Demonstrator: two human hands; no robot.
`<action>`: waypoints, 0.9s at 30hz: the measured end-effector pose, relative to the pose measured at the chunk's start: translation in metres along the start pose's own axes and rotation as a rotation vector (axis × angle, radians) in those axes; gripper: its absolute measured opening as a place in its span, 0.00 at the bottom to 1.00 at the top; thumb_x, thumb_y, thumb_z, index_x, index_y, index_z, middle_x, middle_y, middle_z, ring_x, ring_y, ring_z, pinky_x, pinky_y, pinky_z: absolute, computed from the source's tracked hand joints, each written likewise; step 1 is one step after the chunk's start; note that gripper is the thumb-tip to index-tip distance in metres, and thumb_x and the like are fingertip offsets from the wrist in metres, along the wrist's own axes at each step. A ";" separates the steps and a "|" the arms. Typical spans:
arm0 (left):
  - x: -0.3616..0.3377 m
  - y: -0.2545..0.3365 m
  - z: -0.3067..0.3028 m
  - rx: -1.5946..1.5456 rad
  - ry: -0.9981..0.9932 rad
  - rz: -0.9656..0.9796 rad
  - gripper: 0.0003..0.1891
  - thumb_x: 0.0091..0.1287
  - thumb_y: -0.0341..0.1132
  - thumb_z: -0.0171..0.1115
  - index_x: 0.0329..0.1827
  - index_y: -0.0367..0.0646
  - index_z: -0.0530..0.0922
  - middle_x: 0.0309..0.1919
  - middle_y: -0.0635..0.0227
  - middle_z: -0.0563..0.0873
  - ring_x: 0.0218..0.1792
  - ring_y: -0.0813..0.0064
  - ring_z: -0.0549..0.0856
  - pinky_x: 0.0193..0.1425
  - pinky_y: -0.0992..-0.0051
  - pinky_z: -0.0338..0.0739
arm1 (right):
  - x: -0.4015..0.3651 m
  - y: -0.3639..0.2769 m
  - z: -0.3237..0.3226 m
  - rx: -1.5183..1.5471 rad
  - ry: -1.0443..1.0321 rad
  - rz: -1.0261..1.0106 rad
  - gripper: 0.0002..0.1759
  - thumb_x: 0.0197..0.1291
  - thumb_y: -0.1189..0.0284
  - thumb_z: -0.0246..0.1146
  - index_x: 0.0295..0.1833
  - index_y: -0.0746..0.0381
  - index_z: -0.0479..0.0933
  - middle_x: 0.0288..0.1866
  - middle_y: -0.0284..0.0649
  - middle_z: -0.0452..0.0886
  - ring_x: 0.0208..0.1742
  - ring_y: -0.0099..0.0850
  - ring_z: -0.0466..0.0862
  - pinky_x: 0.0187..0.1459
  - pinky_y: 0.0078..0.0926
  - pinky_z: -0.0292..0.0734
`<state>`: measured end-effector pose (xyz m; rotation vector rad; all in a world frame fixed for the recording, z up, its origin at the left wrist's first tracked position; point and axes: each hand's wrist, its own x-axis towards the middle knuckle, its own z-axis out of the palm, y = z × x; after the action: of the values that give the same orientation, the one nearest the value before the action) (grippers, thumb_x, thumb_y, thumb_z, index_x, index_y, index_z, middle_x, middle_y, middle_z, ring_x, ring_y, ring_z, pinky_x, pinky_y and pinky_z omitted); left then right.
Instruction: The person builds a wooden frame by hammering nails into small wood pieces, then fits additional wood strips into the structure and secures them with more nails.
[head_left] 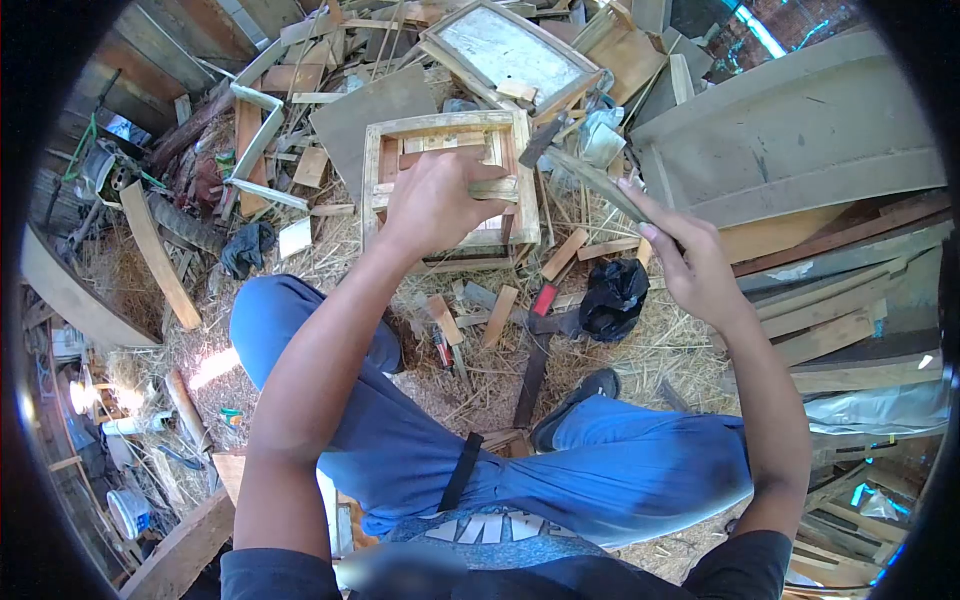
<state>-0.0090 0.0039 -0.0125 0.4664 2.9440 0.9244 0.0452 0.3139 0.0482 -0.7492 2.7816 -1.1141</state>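
A small wooden frame box (375, 150) stands on the straw in front of me. My left hand (435, 205) lies over it, thumb and index finger on either side of a pale wooden crosspiece (508, 189). A brown wood strip (425, 157) lies by the knuckles; the other fingers are partly hidden. My right hand (695, 260) is closed round the wooden handle of a hammer (600, 185). The dark hammer head (541, 141) is raised just right of the box's upper right corner, apart from the wood as far as I can tell.
A red-marked dark tool (537, 350) and a black plastic bag (613, 300) lie between my feet. Several wood offcuts (500, 315) are scattered on the straw. Behind the box lies a framed panel (510, 55). A large grey board (790, 120) and stacked planks (840, 320) line the right.
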 end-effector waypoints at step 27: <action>0.000 0.000 0.001 -0.016 -0.011 -0.016 0.24 0.56 0.50 0.82 0.57 0.57 0.92 0.42 0.54 0.93 0.47 0.51 0.91 0.55 0.55 0.84 | 0.002 -0.010 0.002 -0.035 0.062 -0.126 0.36 0.70 0.90 0.54 0.80 0.52 0.72 0.56 0.56 0.86 0.48 0.49 0.88 0.55 0.41 0.85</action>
<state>-0.0086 0.0047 -0.0135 0.4458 2.9237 0.9393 0.0478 0.3058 0.0537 -0.9206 2.8468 -1.1300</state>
